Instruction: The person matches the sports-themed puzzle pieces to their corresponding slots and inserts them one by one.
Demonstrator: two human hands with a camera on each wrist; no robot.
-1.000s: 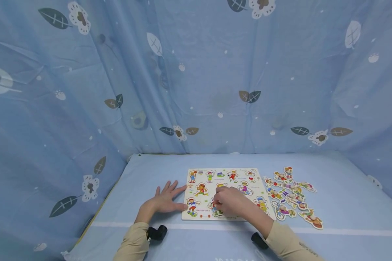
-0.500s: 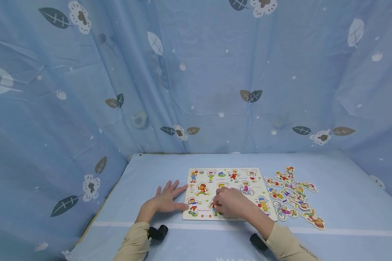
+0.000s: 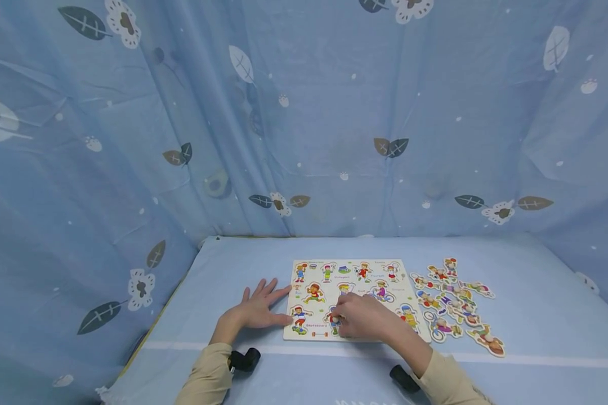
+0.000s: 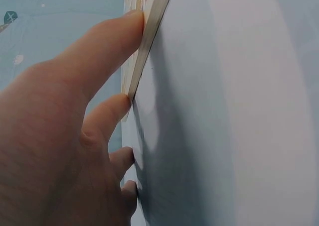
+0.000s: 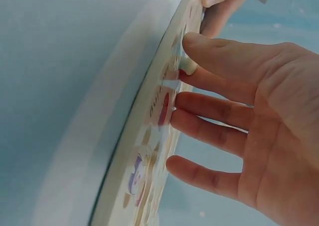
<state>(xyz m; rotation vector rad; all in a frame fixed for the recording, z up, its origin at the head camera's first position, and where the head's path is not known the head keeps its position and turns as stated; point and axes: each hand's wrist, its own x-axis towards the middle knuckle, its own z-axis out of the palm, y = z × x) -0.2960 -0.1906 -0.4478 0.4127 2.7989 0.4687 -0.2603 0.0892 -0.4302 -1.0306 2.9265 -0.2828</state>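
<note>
A wooden peg puzzle board printed with children at sports lies flat on the table. My left hand rests with fingers spread at its left side; in the left wrist view the thumb and index fingertip touch the board's edge. Over the board's lower middle, my right hand covers part of the pictures. Its thumb and index finger pinch a small pale knob in the right wrist view, on a child-shaped puzzle piece at the board. The other fingers reach out straight against the board's face.
Several loose child-shaped puzzle pieces lie in a heap right of the board. A pale blue cloth covers the table, with a patterned blue curtain behind. Black wrist devices show at the left wrist and right wrist.
My right hand has shifted slightly right, showing more of the puzzle piece under its fingertips. The left hand stays at the board's edge. The view has drifted slightly.
</note>
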